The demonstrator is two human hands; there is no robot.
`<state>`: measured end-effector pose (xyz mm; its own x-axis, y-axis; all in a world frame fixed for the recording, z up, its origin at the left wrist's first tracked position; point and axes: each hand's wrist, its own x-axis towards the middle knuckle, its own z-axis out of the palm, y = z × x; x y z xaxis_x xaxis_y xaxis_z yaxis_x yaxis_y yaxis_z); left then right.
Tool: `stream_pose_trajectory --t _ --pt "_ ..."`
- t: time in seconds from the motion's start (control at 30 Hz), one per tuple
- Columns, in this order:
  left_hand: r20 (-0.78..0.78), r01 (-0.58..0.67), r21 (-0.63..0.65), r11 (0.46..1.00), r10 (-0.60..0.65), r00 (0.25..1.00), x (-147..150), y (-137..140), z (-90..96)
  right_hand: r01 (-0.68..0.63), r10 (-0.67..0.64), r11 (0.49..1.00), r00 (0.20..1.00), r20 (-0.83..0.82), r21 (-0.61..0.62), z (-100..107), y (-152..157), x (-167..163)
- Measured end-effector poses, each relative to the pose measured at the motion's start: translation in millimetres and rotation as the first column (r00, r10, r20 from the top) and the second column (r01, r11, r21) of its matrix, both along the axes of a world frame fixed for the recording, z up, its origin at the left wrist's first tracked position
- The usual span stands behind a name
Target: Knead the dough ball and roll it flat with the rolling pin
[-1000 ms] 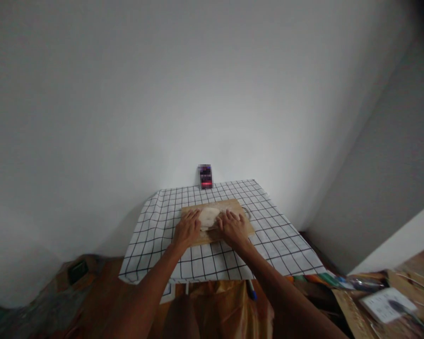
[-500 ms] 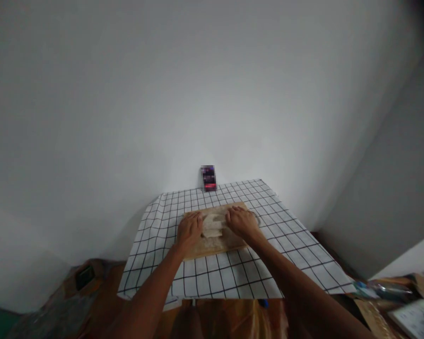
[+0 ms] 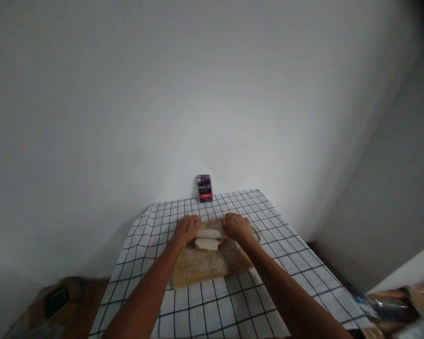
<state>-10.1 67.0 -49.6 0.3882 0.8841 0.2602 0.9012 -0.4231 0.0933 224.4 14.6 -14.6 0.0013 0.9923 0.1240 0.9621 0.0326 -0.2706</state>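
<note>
A floured wooden board (image 3: 212, 269) lies on the table in front of me. On its far half is a flattened piece of pale dough (image 3: 207, 244). A pale rolling pin (image 3: 209, 234) lies crosswise at the dough's far side. My left hand (image 3: 188, 229) is closed over the pin's left end, and my right hand (image 3: 237, 227) grips its right end in a fist. Both ends of the pin are hidden under my fingers.
A white cloth with a black grid (image 3: 268, 245) covers the table. A dark, blurred upright packet (image 3: 204, 189) leans on the wall behind. Boxes and clutter (image 3: 395, 301) sit at the lower right, and a box (image 3: 54, 301) stands on the floor at left.
Both hands have moved forward with the rolling pin, from the board's middle towards its far edge, baring more of the near board. The camera view has shifted, too.
</note>
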Motion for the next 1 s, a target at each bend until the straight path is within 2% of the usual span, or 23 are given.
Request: stream_pose_trajectory --t 0.3,0.5,0.63,0.7,0.8,1.0 --pt "-0.009 0.106 0.127 0.986 -0.106 0.994 -9 -60 2.2 -0.012 0.013 0.997 1.0 -0.011 0.083 -7 -45 -4" --pt "0.138 -0.067 0.222 0.973 0.037 0.99 -5 -120 -11.4 -0.054 0.052 0.996 0.998 0.025 0.07 -8 -82 -8" --pt "0.164 -0.077 0.215 0.974 0.042 0.986 -6 -150 -22.6 -0.097 0.096 0.99 0.995 0.012 0.099 -10 -99 -4" --pt "0.157 -0.081 0.218 0.973 0.047 0.987 -7 -154 -23.2 -0.112 0.112 0.988 0.994 0.004 0.105 -13 -102 -2" --pt "0.131 -0.101 0.212 0.972 0.075 0.989 -5 -146 -19.0 -0.119 0.119 0.987 0.993 0.006 0.104 -15 -98 -1" --pt "0.111 -0.155 0.16 0.975 0.138 0.984 4 -101 -6.8 -0.093 0.092 0.991 0.996 0.008 0.097 -8 -70 -6"
